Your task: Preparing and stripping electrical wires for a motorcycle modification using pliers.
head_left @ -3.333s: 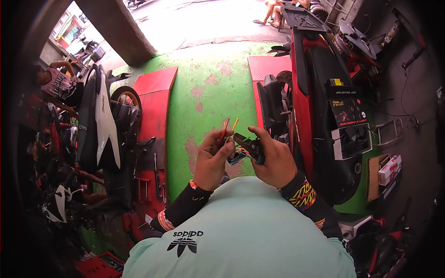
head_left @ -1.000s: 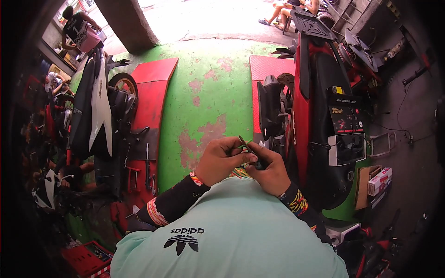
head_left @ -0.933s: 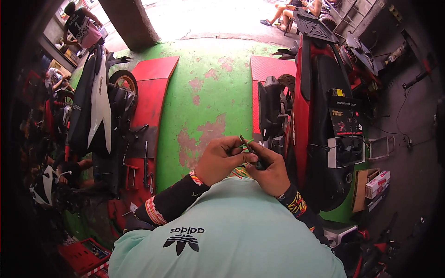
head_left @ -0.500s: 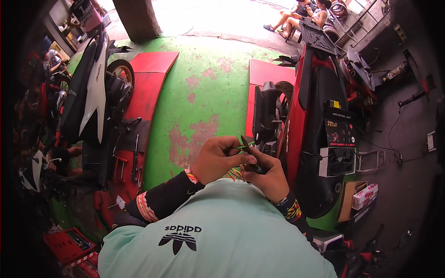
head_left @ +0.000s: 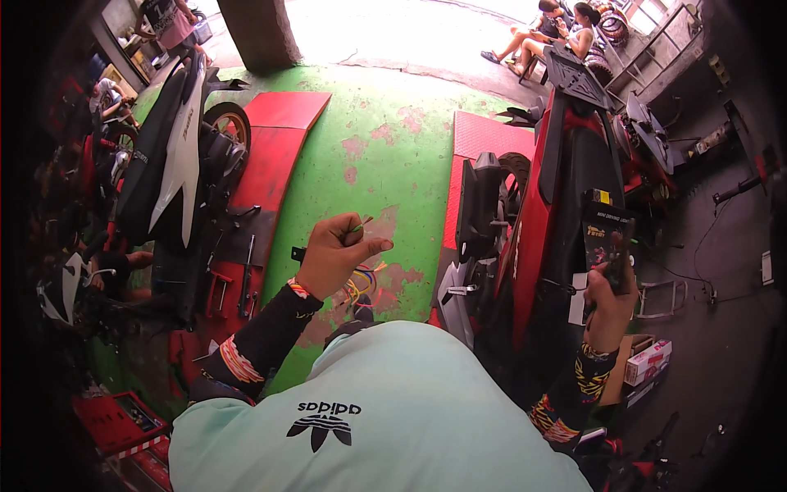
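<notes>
My left hand [head_left: 332, 258] is closed, fingers curled, pinching a thin green wire [head_left: 361, 228] whose bare end pokes out above the knuckles. Below that hand hangs a loose bundle of coloured wires [head_left: 361, 287], yellow, purple and orange among them. Out to the right, above the black seat [head_left: 566, 328] of a red motorcycle, my right hand [head_left: 611, 307] is closed around a dark, narrow hand tool [head_left: 628, 246]; its outline blends into the dark background. Just behind this hand a black box with printed pictures [head_left: 605, 234] lies on the seat, its white lower part mostly covered.
Left stands a black and white motorcycle [head_left: 176, 156] beside a red ramp [head_left: 275, 156]. A red tool tray [head_left: 115, 426] lies low left. Cartons [head_left: 648, 362] sit at the right. People sit and stand farther off. The green floor [head_left: 393, 172] has worn patches.
My hands have parted. The right one swung right with the dark tool to beside the box on the seat; the left moved slightly left and up, still pinching the green wire.
</notes>
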A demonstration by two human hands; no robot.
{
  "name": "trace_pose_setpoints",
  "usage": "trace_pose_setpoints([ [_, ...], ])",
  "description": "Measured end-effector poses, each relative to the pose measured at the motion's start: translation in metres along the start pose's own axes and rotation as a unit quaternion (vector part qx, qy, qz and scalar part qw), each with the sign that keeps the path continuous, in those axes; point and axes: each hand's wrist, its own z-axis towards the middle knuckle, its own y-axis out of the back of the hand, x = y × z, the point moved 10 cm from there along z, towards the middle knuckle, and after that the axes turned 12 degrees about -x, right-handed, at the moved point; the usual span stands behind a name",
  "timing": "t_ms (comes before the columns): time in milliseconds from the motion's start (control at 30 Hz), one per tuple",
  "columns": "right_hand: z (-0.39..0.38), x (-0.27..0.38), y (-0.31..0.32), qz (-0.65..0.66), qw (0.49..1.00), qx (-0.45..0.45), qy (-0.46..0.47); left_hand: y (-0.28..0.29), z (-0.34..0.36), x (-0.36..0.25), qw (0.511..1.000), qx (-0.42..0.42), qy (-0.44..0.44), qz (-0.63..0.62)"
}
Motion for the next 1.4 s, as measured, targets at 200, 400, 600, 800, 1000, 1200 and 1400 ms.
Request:
trace_pose_setpoints([
  [200, -0.052, -0.067, -0.087, -0.004, 0.978, 0.186, -0.098, -0.02, 0.004, -0.022, 0.998, -0.02, -0.014, -0.06],
  [400, -0.078, -0.096, -0.107, -0.129, 0.953, 0.268, -0.061, -0.047, -0.005, -0.018, 0.979, 0.028, 0.035, -0.199],
  [600, -0.083, -0.124, -0.097, -0.118, 0.941, 0.234, -0.214, -0.054, -0.009, -0.021, 0.943, 0.076, 0.064, -0.319],
  [800, -0.084, -0.119, -0.098, -0.046, 0.967, 0.238, -0.074, -0.062, -0.01, -0.033, 0.913, 0.118, 0.057, -0.385],
  [1000, -0.086, -0.049, -0.113, 0.097, 0.978, 0.179, -0.052, -0.052, -0.012, -0.051, 0.908, 0.084, -0.004, -0.411],
  [1200, -0.108, -0.024, -0.161, 0.167, 0.939, 0.285, -0.091, -0.052, -0.014, -0.052, 0.897, 0.081, -0.034, -0.433],
  [1400, -0.091, -0.011, -0.165, 0.019, 0.975, 0.21, 0.065, -0.054, -0.019, -0.053, 0.889, 0.072, -0.033, -0.451],
])
